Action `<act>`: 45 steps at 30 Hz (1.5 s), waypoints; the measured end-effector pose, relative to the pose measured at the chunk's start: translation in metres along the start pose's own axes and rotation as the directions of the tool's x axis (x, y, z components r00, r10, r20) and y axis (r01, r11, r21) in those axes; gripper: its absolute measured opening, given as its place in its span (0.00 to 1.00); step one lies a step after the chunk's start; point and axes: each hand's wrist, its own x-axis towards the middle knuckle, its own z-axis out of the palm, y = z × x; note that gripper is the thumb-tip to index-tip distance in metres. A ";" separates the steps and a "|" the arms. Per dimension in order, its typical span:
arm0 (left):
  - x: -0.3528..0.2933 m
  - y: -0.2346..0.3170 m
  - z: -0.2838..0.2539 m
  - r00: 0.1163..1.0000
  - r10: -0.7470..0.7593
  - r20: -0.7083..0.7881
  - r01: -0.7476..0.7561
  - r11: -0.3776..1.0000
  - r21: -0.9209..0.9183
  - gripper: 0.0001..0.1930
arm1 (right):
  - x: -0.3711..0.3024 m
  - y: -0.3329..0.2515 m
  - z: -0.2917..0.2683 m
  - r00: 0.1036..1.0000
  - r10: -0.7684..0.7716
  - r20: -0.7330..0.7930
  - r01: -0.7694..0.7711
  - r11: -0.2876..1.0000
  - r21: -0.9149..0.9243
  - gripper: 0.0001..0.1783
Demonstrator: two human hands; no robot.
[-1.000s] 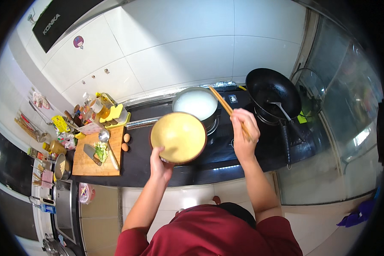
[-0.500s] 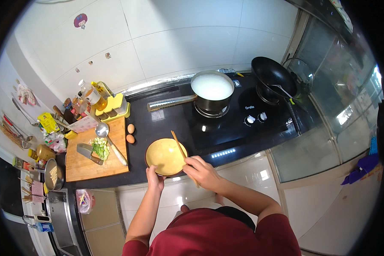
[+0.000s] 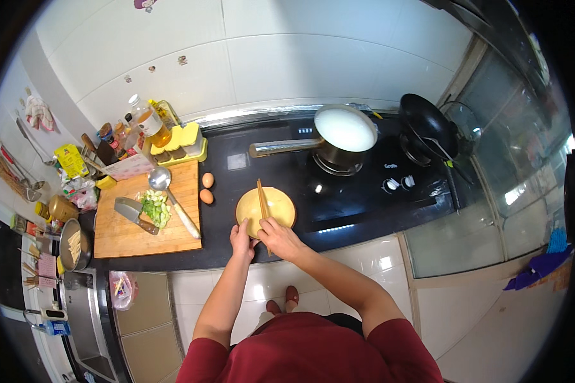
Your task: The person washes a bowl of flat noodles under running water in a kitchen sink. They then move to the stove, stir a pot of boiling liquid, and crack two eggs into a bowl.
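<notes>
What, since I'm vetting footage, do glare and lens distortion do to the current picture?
Head view: white glints dot the black cooktop; glare spots the glass door; lines between the wall tiles bow, and the picture's corners go black; the bowl and chopsticks look reasonably sharp.

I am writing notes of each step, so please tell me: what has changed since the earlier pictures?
The yellow bowl has come down, away from the pot, toward the near edge of the counter. The right hand has moved left, bringing the chopsticks over the bowl. The left hand keeps its grip; nothing was let go. The eggs, knife, ladle and wok stayed in place.
</notes>
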 end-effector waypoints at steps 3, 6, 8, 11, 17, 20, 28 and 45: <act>0.012 0.013 -0.005 0.999 0.004 -0.040 -0.003 1.000 0.029 0.18 | 0.017 -0.001 0.016 0.999 -0.003 0.050 0.002 1.000 0.026 0.10; 0.014 0.035 -0.009 0.999 0.042 -0.032 -0.038 0.992 0.124 0.18 | 0.032 -0.004 0.026 0.996 -0.016 0.085 0.014 1.000 0.024 0.09; 0.023 0.042 -0.015 0.996 0.089 0.006 -0.088 0.981 0.170 0.17 | 0.040 -0.004 0.033 0.996 -0.012 0.094 0.008 0.999 0.044 0.09; 0.033 0.045 -0.022 0.998 0.061 0.029 -0.066 0.973 0.220 0.18 | 0.048 -0.004 0.041 0.989 0.006 0.150 -0.022 0.994 0.104 0.09; 0.037 0.056 -0.036 0.995 -0.020 0.100 -0.001 0.977 0.212 0.23 | 0.068 -0.008 0.031 0.997 0.038 0.073 -0.052 0.979 0.196 0.12; 0.048 0.054 -0.063 0.978 0.179 0.103 -0.204 0.910 0.360 0.17 | 0.097 -0.017 0.025 0.993 0.115 0.026 -0.118 0.973 0.199 0.14; 0.023 0.126 -0.153 0.817 0.576 0.017 -0.528 0.736 0.425 0.07 | 0.194 -0.087 0.114 0.934 0.314 0.170 -0.335 0.936 0.111 0.14; 0.040 0.169 -0.211 0.785 0.607 0.125 -0.600 0.694 0.397 0.07 | 0.212 -0.107 0.090 0.766 0.581 0.276 -0.579 0.435 0.689 0.18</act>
